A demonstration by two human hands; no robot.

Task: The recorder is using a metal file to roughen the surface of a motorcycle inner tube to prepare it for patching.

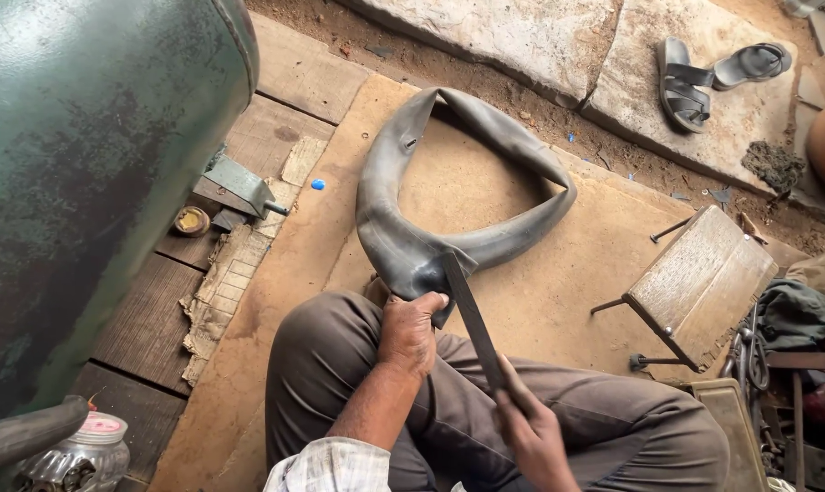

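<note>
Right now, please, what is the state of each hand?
Left hand: closed, gripping the black inner tube over the knee.
Right hand: closed around the flat metal file.

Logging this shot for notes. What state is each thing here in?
Black rubber inner tube: deflated, folded flat, pinned over the knee.
Long flat metal file: tilted, tip on the tube.
Left hand: gripping the tube.
Right hand: closed around the file.
Small wooden stool: tipped over.
Grey sandals: off, lying on stone.
</note>
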